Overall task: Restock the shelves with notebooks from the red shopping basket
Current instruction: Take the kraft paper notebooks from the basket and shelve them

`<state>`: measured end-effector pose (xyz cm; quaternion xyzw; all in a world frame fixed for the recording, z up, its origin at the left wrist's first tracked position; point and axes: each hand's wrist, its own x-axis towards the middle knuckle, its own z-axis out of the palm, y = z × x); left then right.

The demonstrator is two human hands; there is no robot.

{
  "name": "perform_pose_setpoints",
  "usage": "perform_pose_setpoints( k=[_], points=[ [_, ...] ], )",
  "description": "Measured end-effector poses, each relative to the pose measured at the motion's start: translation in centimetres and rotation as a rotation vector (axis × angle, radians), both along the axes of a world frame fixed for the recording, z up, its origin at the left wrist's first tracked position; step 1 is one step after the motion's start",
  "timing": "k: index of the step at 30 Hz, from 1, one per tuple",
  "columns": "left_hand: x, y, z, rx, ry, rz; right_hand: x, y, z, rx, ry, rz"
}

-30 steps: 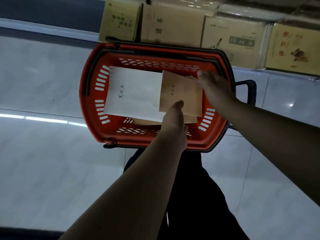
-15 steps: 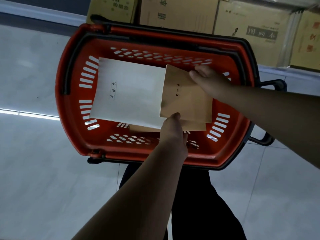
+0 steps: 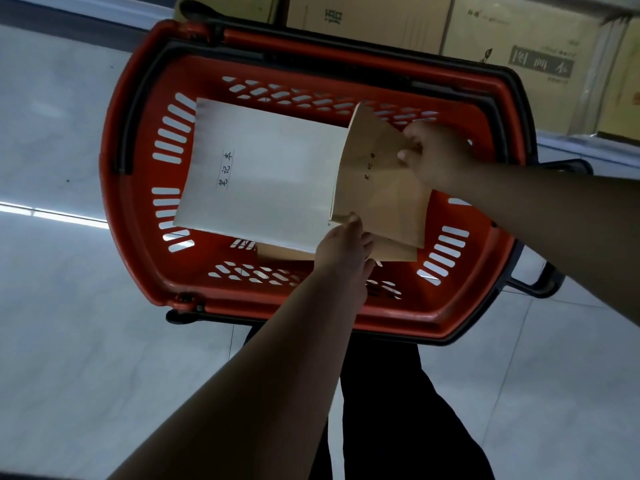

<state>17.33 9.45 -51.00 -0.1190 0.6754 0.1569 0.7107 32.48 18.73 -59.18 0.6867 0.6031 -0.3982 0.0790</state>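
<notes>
Lifting the brown notebook (image 3: 377, 188) out of the red shopping basket (image 3: 138, 209), head view: right hand (image 3: 436, 154) pinching its far edge, left hand (image 3: 343, 244) holding the near corner. Next, probably: raise clear of the white notebook (image 3: 263, 174), carry toward the shelves.

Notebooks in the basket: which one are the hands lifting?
The top brown notebook, tilted up on the right side of the red basket. The right hand and left hand both grip it. The white notebook and the brown one beneath lie flat.
</notes>
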Motion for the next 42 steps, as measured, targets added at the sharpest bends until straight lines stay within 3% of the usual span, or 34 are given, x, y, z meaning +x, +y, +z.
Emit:
perform_pose_setpoints(
  k=[12, 21, 28, 35, 42],
  points=[
    [-3.3, 1.8, 2.4, 0.207, 0.259, -0.019, -0.6, -2.5, 6.4, 0.15, 0.175, -0.259],
    [-5.5, 3.6, 5.6, 0.411, 0.307, 0.016, -2.7, -5.6, 12.0, 0.155, 0.304, -0.557],
    [-7.2, 3.9, 8.6, 0.545, 0.324, -0.031, -3.9, -6.8, 16.7, 0.16, 0.369, -0.656],
    [-8.7, 4.1, 14.2, 0.814, 0.543, -0.199, -6.0, -7.0, 21.9, 0.156, 0.419, -0.746],
    [-9.9, 5.1, 18.1, 0.893, 0.591, -0.23, -8.2, -7.2, 26.0, 0.242, 0.488, -0.731]
  ],
)
